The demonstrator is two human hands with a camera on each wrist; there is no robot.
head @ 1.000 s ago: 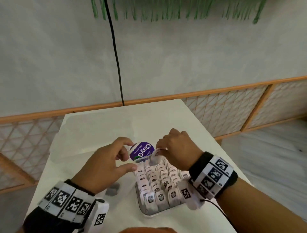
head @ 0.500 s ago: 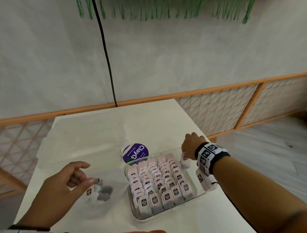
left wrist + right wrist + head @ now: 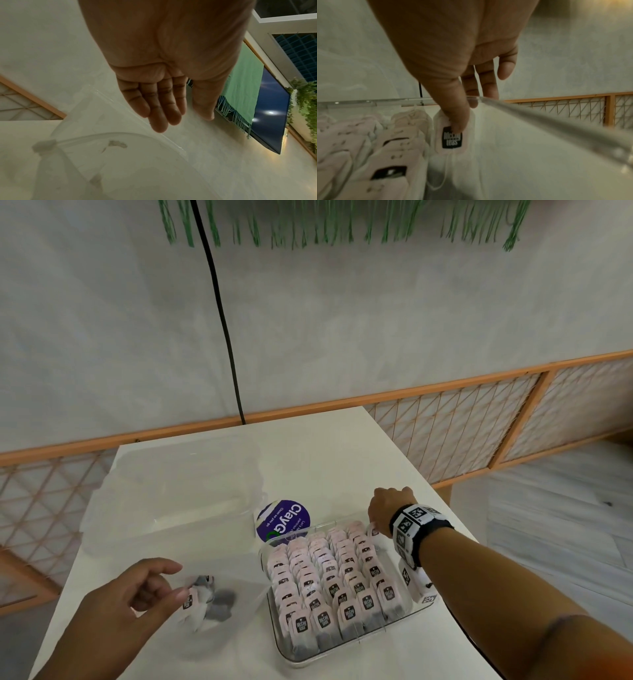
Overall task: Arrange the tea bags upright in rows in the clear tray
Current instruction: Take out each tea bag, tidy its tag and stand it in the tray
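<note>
The clear tray [image 3: 346, 649] stands on the white table, filled with rows of upright pale pink tea bags [image 3: 329, 580]. My right hand [image 3: 375, 526] is at the tray's far right corner. It pinches one tea bag [image 3: 452, 139] by its tag, thumb in front and fingers behind, just inside the tray wall [image 3: 556, 121]. My left hand [image 3: 178, 581] hovers left of the tray, empty, with relaxed fingers [image 3: 159, 121]. Its thumb is close to the loose tea bags [image 3: 205, 601] lying in a clear plastic bag.
A round purple label [image 3: 283, 520] lies just beyond the tray. Crumpled clear plastic [image 3: 178, 491] covers the table's left and far part. The table's right edge [image 3: 455, 522] runs close to the tray. A black cable [image 3: 219, 313] hangs down the wall.
Both hands have left the tray's far end. The left hand drew back left to the loose tea bags. The right hand moved to the far right corner with a tea bag.
</note>
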